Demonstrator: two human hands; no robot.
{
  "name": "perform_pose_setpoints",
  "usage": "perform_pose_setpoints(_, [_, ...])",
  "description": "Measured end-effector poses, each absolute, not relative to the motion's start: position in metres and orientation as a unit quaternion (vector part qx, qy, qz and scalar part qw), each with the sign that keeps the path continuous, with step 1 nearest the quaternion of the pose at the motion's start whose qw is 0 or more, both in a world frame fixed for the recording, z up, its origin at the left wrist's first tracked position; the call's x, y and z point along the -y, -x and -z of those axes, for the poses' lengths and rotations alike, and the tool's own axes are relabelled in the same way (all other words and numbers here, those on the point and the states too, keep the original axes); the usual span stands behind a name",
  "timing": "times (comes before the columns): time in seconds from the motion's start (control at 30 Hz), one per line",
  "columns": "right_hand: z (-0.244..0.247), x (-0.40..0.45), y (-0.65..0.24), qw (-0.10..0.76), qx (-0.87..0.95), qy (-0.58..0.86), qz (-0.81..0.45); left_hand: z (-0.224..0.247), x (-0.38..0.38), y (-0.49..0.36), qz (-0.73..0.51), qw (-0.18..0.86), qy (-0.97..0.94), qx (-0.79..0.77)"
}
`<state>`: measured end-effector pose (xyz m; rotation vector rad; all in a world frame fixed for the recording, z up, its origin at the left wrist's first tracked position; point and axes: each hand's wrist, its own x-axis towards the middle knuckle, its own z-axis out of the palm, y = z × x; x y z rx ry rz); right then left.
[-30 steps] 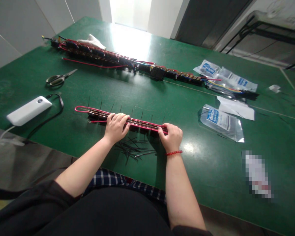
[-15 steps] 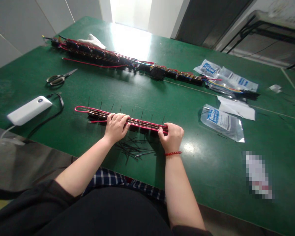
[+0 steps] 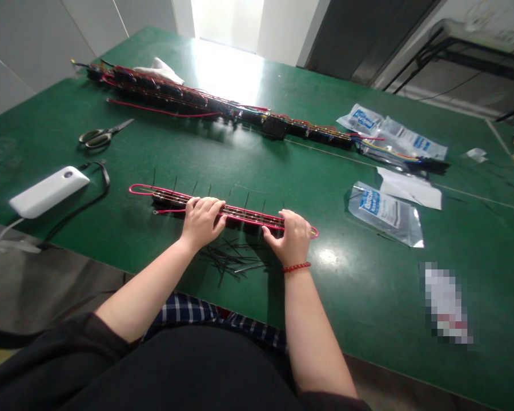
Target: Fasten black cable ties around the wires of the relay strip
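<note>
A long black wired strip (image 3: 251, 216) with red wire along its length lies across the green table in front of me. Thin black cable ties (image 3: 247, 200) stick up along its far side. My left hand (image 3: 203, 222) is wrapped over the strip left of its middle. Near the right end, my right hand (image 3: 293, 237) grips it, fingers over the far edge and thumb on the near side. A red wire loop (image 3: 314, 232) shows past that hand. Loose black cable ties (image 3: 235, 257) lie in a pile on the near side of the strip. The palms hide parts of it.
A longer wired assembly (image 3: 223, 108) stretches across the back of the table (image 3: 360, 302). Scissors (image 3: 98, 137) and a white power bank (image 3: 49, 192) with a cable are at left. Clear plastic bags (image 3: 388, 214) and white paper (image 3: 411, 190) lie at right.
My right hand has slid slightly left along the strip, and the red wire loop at the right end has come into sight. My left hand keeps its place.
</note>
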<state>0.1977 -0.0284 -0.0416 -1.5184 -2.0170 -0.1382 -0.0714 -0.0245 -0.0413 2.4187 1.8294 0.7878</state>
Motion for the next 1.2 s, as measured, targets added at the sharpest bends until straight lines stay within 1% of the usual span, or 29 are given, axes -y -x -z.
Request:
perform_pose_setpoints(0.1, [0.04,0.03,-0.198,0.328,0.77,0.545,0.046,0.041,0.025,0.071,-0.25,0.001,-0.772,-0.585])
perform_pose_setpoints(0.2, [0.04,0.034,-0.2,0.385,0.77,0.505,0.059,0.041,0.025,0.071,-0.251,0.004,-0.771,-0.585])
perform_pose_setpoints(0.3, [0.042,0.039,-0.204,0.437,0.744,0.5,0.081,0.04,0.025,0.071,-0.249,0.005,-0.771,-0.586])
perform_pose_setpoints(0.4, [0.044,0.041,-0.206,0.458,0.716,0.516,0.108,0.04,0.024,0.071,-0.248,0.004,-0.773,-0.584])
perform_pose_setpoints(0.5, [0.043,0.042,-0.205,0.487,0.704,0.501,0.124,0.041,0.024,0.071,-0.248,0.001,-0.773,-0.584])
perform_pose_setpoints(0.6, [0.04,0.042,-0.201,0.53,0.69,0.48,0.115,0.043,0.023,0.071,-0.249,-0.008,-0.772,-0.585])
perform_pose_setpoints(0.67, [0.039,0.042,-0.198,0.541,0.684,0.478,0.106,0.043,0.023,0.071,-0.249,-0.012,-0.773,-0.584])
perform_pose_setpoints(0.93, [0.042,0.038,-0.195,0.464,0.716,0.509,0.111,0.041,0.024,0.071,-0.239,0.002,-0.77,-0.591])
perform_pose_setpoints(1.2, [0.041,0.034,-0.189,0.331,0.751,0.571,0.031,0.041,0.023,0.071,-0.243,0.003,-0.771,-0.588])
